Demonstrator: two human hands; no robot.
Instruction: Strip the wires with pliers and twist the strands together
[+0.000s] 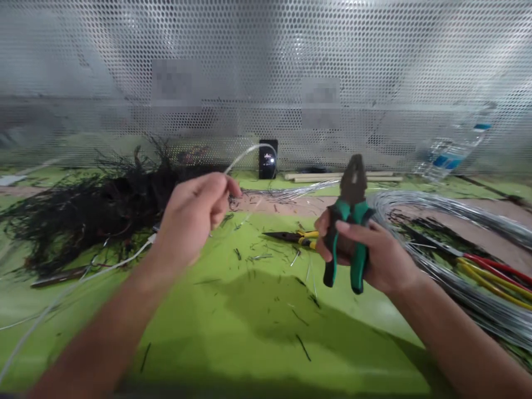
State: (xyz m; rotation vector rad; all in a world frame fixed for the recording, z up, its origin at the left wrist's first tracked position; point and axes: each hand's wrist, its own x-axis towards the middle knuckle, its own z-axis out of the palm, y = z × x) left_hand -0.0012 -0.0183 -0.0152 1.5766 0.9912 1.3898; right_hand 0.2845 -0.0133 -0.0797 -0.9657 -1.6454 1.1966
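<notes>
My right hand point(384, 252) is wrapped around a pair of combination pliers point(351, 221) with green and black handles, jaws pointing up and away from me. My left hand point(195, 216) is raised over the table with its fingers curled in; whatever they might pinch is hidden. A white cable point(245, 155) shows just beyond that hand and arches to a small black device point(268, 159) with a lit screen. Behind the right hand, long-nose pliers point(286, 237) with yellow handles lie on the green table point(249, 327).
A tangled heap of black strands point(116, 199) covers the left side. On the right lie a large coil of silvery wire point(436, 202) and a tool with red and yellow handles point(494, 269). A plastic bottle point(453, 149) stands by the perforated metal panel point(257, 66). Short clippings are scattered around.
</notes>
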